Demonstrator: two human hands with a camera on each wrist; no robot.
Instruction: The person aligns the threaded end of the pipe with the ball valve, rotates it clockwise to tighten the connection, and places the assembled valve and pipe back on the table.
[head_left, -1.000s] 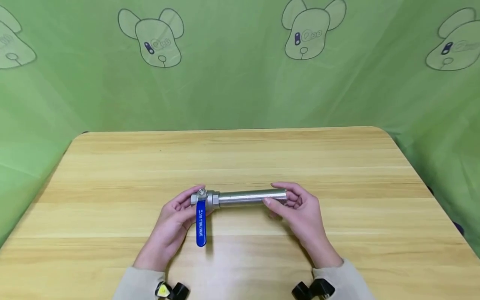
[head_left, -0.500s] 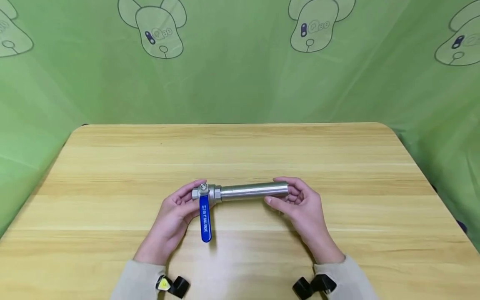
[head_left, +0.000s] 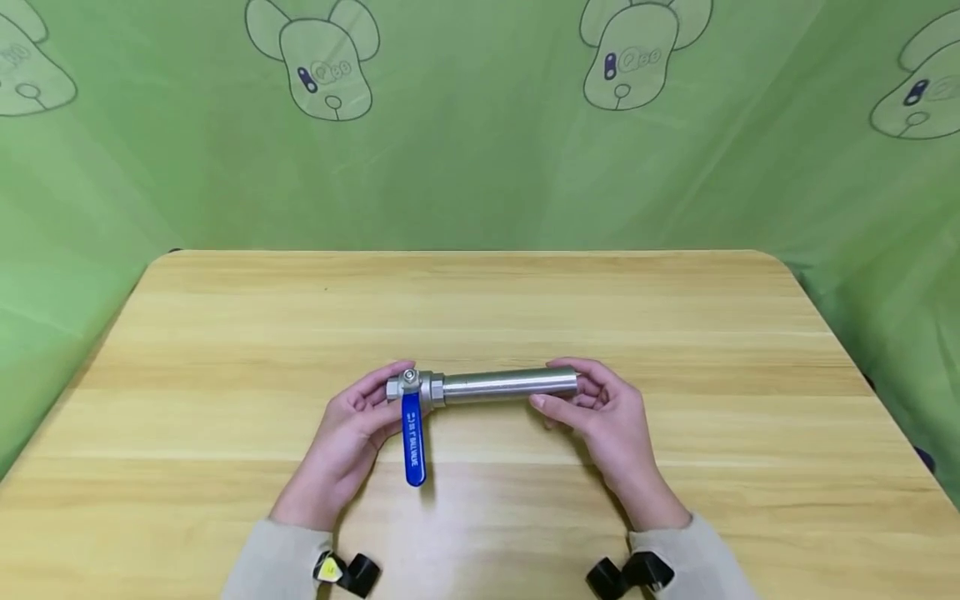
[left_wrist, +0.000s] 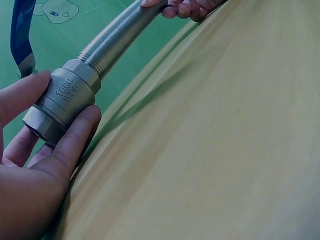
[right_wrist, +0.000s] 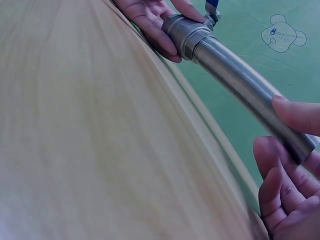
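Observation:
A steel ball valve [head_left: 426, 388] with a blue lever [head_left: 414, 442] joins a long silver pipe [head_left: 510, 386], and the two are held up level over the table. My left hand [head_left: 341, 442] grips the valve body, thumb on the near side and fingers around the far side. In the left wrist view the valve body [left_wrist: 65, 97] shows raised lettering, and thread shows where the pipe [left_wrist: 122, 37] enters. At the pipe's free end, my right hand [head_left: 611, 425] holds it between thumb and fingers. The right wrist view shows the thumb [right_wrist: 300, 114] lying on the pipe [right_wrist: 245, 85].
Beneath both hands spreads a light wooden table [head_left: 480, 317] with rounded far corners. A green curtain [head_left: 465, 150] printed with cartoon animal heads hangs behind and beside it. Black devices [head_left: 630, 575] are strapped at both wrists over pale sleeves.
The view has shifted slightly, so the table's far edge sits higher. The valve lever leans a little more to the right at its lower end. Both hands keep their hold.

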